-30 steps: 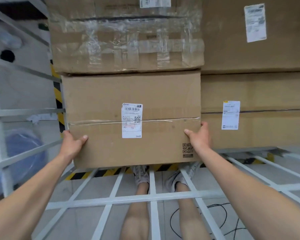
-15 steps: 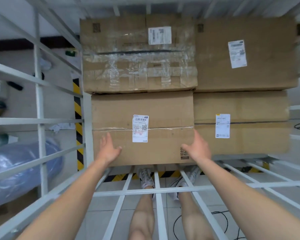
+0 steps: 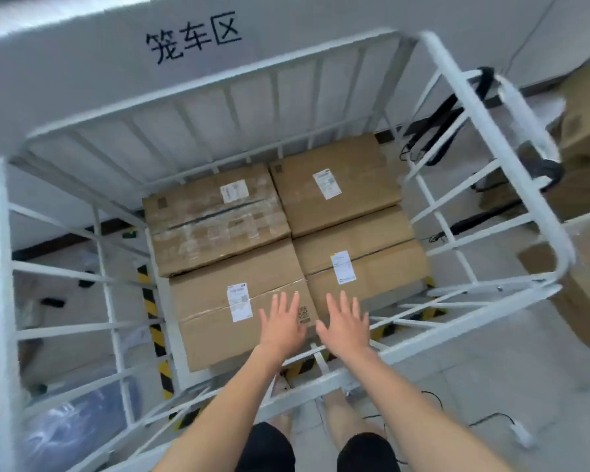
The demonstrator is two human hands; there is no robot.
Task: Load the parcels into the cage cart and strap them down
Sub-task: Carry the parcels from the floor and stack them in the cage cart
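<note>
Several brown cardboard parcels lie packed together on the floor of the white cage cart [image 3: 511,158]. The near-left parcel [image 3: 218,321] carries a white label and clear tape. Beside it lies the near-right parcel [image 3: 382,264], and behind them the taped far-left parcel [image 3: 215,223] and far-right parcel [image 3: 355,178]. My left hand [image 3: 281,321] and my right hand [image 3: 343,323] hover side by side above the near-left parcel's right end, fingers spread, holding nothing. Black straps [image 3: 436,127] hang on the cart's right wall.
The cart's near rail [image 3: 321,379] crosses below my wrists. More cardboard boxes [image 3: 586,294] stand outside the cart on the right. A blue plastic-wrapped bundle [image 3: 72,430] lies outside at lower left. Yellow-black floor tape [image 3: 150,308] runs under the cart. A wall is behind.
Both hands have let go of the near-left parcel and drawn back together above it. The view has risen and tilted, so the whole cart now shows from above.
</note>
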